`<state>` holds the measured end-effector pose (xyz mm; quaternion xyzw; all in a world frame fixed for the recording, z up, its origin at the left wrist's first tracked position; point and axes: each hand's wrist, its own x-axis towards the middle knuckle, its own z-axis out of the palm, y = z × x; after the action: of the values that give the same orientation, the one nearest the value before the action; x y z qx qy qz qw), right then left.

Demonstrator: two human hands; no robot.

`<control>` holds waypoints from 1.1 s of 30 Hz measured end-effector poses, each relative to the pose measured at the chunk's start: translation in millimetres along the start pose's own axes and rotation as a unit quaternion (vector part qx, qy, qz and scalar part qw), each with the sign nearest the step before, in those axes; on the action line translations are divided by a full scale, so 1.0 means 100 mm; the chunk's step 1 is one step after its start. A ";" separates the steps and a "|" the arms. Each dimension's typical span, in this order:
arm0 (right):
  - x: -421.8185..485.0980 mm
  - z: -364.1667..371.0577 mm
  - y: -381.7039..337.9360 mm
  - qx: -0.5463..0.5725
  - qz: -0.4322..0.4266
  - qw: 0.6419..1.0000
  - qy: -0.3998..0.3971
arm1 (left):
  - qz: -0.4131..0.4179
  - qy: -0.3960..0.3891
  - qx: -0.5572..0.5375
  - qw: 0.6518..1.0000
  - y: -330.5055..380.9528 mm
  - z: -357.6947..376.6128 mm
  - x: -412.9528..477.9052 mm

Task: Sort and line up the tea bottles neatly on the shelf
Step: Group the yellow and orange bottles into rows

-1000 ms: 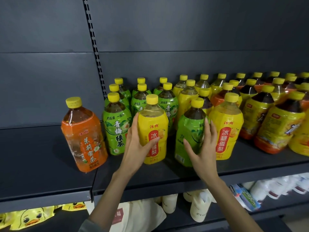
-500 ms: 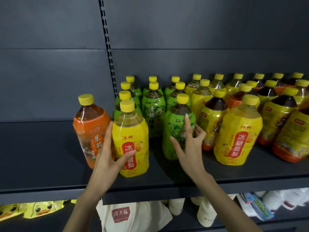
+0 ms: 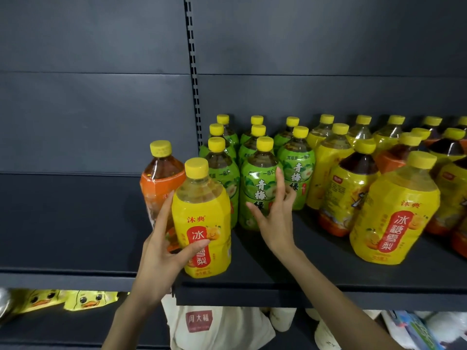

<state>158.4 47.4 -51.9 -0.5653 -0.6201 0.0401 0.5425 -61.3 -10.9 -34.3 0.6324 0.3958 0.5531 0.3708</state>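
Tea bottles point(image 3: 298, 173) crowd dark shelf point(image 3: 303, 263) (slotted upright point(image 3: 193, 72) behind).

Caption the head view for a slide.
Left hand grips a yellow bottle at the shelf edge; right hand touches a green bottle.

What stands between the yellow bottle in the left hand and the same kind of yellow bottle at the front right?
The right hand, fingers straight on the front green bottle, and its forearm cross the bare shelf strip between the held yellow bottle and the matching yellow bottle. No bottle blocks that front strip.
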 end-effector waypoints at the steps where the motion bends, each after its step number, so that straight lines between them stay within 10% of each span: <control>1: 0.00 0.02 -0.01 -0.009 0.003 1.000 0.002 | 0.001 0.006 0.005 1.000 -0.01 -0.02 -0.01; 4: 0.00 0.01 -0.02 -0.042 0.023 0.999 -0.001 | -0.005 0.011 0.009 1.000 0.00 -0.08 -0.03; 8: 0.18 -0.10 -0.18 -0.143 -0.165 0.973 0.076 | -0.016 0.007 0.002 1.000 0.01 -0.10 -0.05; 12: 0.64 -0.17 -0.67 -0.130 -0.278 0.945 -0.114 | -0.010 0.000 -0.004 1.000 -0.01 -0.08 -0.06; 17: 0.94 0.00 -0.83 -0.144 -0.208 0.916 -0.313 | -0.012 0.002 -0.014 1.000 -0.03 -0.09 -0.06; 33: 0.67 0.26 -0.92 -0.202 -0.168 0.947 -0.184 | 0.021 0.014 0.008 1.000 -0.02 -0.03 -0.09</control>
<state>95.1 79.0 40.6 -0.5337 -0.7899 -0.0743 0.2927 -65.4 -18.6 -39.3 0.6360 0.3916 0.5664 0.3484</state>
